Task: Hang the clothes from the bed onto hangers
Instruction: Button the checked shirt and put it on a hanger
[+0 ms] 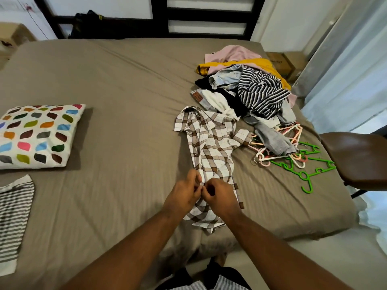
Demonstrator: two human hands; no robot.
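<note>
Head view: my left hand [185, 193] and right hand [217, 194] both pinch a crumpled brown-and-white plaid shirt [211, 143] lying lengthwise on the bed [117, 84].

Bed sheet [125, 91]: matt taupe cloth, smooth w/ fine creases. Checked shirt [211, 143]: thin woven cloth, matt, rumpled. Clothes pile [230, 95]: all cloth, all matt. In it, the striped top [261, 91] looks like soft knit, and the pale denim piece [204, 102] has a tan leather-look patch (real or fake, can't tell). Green hangers [307, 174]: smooth plastic, slight gloss. Pink & white hangers [298, 132]: same plastic finish. Chair seat [356, 155]: brown, smooth, glossy w/ bright highlights; leather or vinyl, can't tell. Pillow [39, 135]: cloth cover, mostly matt, coloured patches w/ faint sheen. Striped cloth [14, 216] at left: matt. Cardboard box [280, 61]: dull brown paperboard. Curtain [345, 80]: thin, sheer fabric.
</note>
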